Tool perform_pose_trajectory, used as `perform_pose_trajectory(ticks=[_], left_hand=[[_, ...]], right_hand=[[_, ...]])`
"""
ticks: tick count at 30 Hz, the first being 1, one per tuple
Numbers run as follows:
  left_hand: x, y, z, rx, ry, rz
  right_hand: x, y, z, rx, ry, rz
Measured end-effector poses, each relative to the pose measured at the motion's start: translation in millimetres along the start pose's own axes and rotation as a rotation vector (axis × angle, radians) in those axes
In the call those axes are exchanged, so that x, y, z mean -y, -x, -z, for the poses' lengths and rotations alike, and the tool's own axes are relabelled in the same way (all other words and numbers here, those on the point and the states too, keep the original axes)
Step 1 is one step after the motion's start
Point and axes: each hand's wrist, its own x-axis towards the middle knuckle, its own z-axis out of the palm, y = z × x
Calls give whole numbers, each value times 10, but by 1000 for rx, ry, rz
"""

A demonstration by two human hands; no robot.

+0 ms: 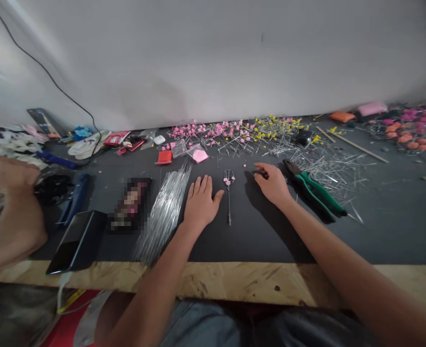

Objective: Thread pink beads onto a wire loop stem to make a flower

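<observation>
My left hand point(200, 202) lies palm down on the dark table mat point(213, 246), fingers stretched, beside a bundle of silvery wires point(165, 207). Between my two hands a small wire piece with pink bits at its looped top point(228, 179) rests flat on the mat. My right hand point(271, 182) is at its right, fingers loosely bent and apart, holding nothing. A tiny pink bead point(244, 166) sits just left of those fingertips. Green-handled pliers point(316, 193) lie to the right of my right hand.
Pink-tipped wires point(205, 131), yellow-tipped wires point(274, 126) and loose wires point(330, 166) line the back. A red packet point(164, 157), a blurred-out phone-like object point(130, 205), a phone on a stand point(78, 241) and blue pliers point(75, 197) are leftward. Another person's hand point(13, 176) is far left.
</observation>
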Motion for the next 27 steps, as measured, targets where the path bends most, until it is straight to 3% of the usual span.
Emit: perform_pose_trajectory(ticks=[3,5,13,16,22,27], left_hand=[[34,-212,-38,-28,28,31],[29,-222,-38,-47,1,37],[-91,339,46,-64,-86,69],[-101,264,34,-56,-68,102],[-59,-124,-44,-91,-20,163],[-96,107,4,-115,-64,123]], right_hand=[[43,119,48,-2,-33,-17],[74,185,75,-2,-53,-30],[106,248,107,15,-84,-92],[97,252,106,4,-100,-118],[89,248,106,-7,-162,-179],[87,246,99,-5,-187,-200]])
